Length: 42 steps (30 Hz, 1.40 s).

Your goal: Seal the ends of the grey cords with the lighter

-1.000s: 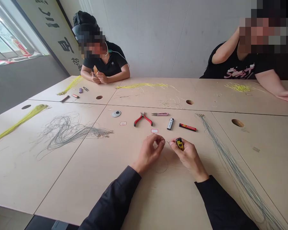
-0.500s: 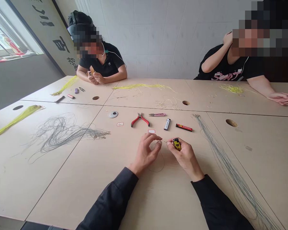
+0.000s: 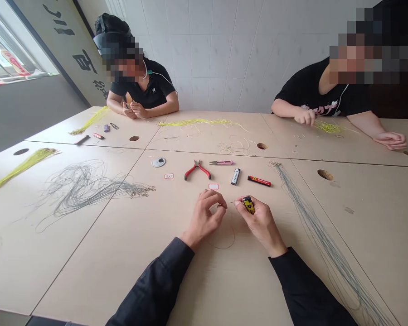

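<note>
One bare left hand [image 3: 206, 216] is curling, whether on anything I cannot tell, beside a thin, dull-coloured cord [image 3: 235, 235] looping between it and the bare right hand [image 3: 259, 222], which is clasping a yellow-and-black plastic lighter [image 3: 249, 205] that crowded fingers might be risking dropping.

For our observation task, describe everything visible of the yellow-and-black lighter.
The yellow-and-black lighter has a yellow body, dark emblem and black top; the body looks plastic. No flame shows. It is held in the right hand, top pointing away from the wearer and slightly left. The hand may hide part of it.
</note>
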Each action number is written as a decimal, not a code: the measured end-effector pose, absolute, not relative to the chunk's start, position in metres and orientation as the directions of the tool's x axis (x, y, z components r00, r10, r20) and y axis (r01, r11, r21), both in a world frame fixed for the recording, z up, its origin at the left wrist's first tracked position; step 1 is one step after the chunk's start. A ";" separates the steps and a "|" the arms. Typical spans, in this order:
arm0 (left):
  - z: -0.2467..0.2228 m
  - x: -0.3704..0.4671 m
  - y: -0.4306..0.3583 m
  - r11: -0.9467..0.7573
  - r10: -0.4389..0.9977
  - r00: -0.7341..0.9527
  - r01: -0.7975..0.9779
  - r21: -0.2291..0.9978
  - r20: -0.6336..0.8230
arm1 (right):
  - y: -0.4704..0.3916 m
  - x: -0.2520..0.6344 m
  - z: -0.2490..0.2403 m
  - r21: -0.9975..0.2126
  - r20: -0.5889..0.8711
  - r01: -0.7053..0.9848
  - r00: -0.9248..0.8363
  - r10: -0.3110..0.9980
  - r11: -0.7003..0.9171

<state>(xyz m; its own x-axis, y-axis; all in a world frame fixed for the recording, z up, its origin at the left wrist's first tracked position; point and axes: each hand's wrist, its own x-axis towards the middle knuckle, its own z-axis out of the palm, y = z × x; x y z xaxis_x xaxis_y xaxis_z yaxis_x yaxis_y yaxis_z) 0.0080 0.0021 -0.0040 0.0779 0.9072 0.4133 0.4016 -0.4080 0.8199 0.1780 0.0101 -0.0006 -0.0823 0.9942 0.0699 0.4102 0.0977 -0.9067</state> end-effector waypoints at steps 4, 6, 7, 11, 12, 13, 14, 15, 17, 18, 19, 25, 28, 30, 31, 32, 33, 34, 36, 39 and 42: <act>-0.002 0.007 0.003 -0.344 0.929 0.021 0.423 0.838 0.371 | 0.009 0.178 0.001 -0.909 0.066 0.407 -0.081 0.995 0.093; -0.003 0.008 0.005 -0.316 0.932 -0.026 0.424 0.849 0.360 | 0.009 0.178 0.001 -0.913 0.066 0.398 -0.081 0.995 0.093; -0.003 0.008 0.005 -0.317 0.930 -0.039 0.413 0.853 0.365 | 0.009 0.178 0.000 -0.915 0.066 0.394 -0.081 0.995 0.093; -0.005 0.011 0.005 -0.394 0.909 0.030 0.387 0.834 0.415 | 0.011 0.177 -0.002 -0.920 0.075 0.379 -0.080 0.994 0.100; -0.006 0.011 0.005 -0.413 0.903 0.057 0.397 0.820 0.427 | 0.011 0.177 -0.002 -0.920 0.076 0.379 -0.082 0.994 0.102; -0.006 0.011 0.004 -0.428 0.897 0.080 0.408 0.807 0.435 | 0.011 0.177 -0.002 -0.919 0.077 0.381 -0.085 0.993 0.104; -0.007 0.011 0.004 -0.439 0.892 0.095 0.416 0.796 0.442 | 0.011 0.177 -0.002 -0.918 0.078 0.381 -0.088 0.993 0.105; -0.007 0.011 0.004 -0.447 0.888 0.103 0.419 0.790 0.448 | 0.011 0.177 -0.002 -0.918 0.077 0.381 -0.090 0.993 0.106; -0.008 0.011 0.005 -0.451 0.887 0.111 0.418 0.789 0.449 | 0.010 0.177 -0.002 -0.919 0.075 0.379 -0.096 0.993 0.106; -0.009 0.011 0.005 -0.453 0.886 0.116 0.416 0.788 0.448 | 0.010 0.177 -0.002 -0.920 0.075 0.377 -0.099 0.992 0.107; -0.009 0.011 0.005 -0.455 0.886 0.120 0.416 0.787 0.449 | 0.010 0.177 -0.002 -0.920 0.075 0.376 -0.103 0.992 0.108; -0.010 0.011 0.005 -0.454 0.888 0.144 0.434 0.778 0.438 | 0.009 0.176 -0.002 -0.925 0.068 0.365 -0.107 0.992 0.103; -0.010 0.011 0.005 -0.444 0.893 0.146 0.439 0.781 0.426 | 0.009 0.176 -0.003 -0.927 0.072 0.361 -0.105 0.992 0.105; -0.009 0.011 0.005 -0.440 0.895 0.138 0.430 0.788 0.425 | 0.009 0.177 -0.002 -0.926 0.072 0.363 -0.090 0.993 0.100; -0.008 0.011 0.004 -0.439 0.895 0.132 0.422 0.793 0.425 | 0.009 0.177 -0.002 -0.926 0.071 0.365 -0.079 0.994 0.096; -0.007 0.010 0.004 -0.436 0.897 0.124 0.415 0.799 0.425 | 0.010 0.177 -0.002 -0.925 0.069 0.368 -0.069 0.995 0.090; -0.006 0.010 0.003 -0.430 0.899 0.117 0.410 0.804 0.421 | 0.010 0.176 -0.001 -0.925 0.067 0.370 -0.061 0.996 0.085; -0.004 0.010 0.003 -0.421 0.903 0.109 0.408 0.810 0.415 | 0.010 0.176 -0.001 -0.925 0.065 0.372 -0.057 0.996 0.081; -0.002 0.010 0.002 -0.401 0.912 0.096 0.414 0.817 0.399 | 0.010 0.176 0.000 -0.925 0.061 0.373 -0.052 0.997 0.077; -0.002 0.010 0.001 -0.378 0.921 0.083 0.427 0.821 0.381 | 0.010 0.176 -0.001 -0.928 0.061 0.365 -0.046 0.997 0.073; -0.005 0.010 0.003 -0.392 0.915 0.078 0.418 0.820 0.397 | 0.009 0.177 -0.001 -0.932 0.056 0.356 -0.035 0.998 0.065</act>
<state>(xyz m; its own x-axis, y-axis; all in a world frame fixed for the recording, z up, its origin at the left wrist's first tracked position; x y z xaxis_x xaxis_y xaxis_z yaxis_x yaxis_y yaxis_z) 0.0101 0.0034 -0.0051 0.0785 0.9145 0.3968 0.4180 -0.3916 0.8197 0.1768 0.0095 -0.0011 -0.0345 0.9978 0.0562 0.3560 0.0648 -0.9322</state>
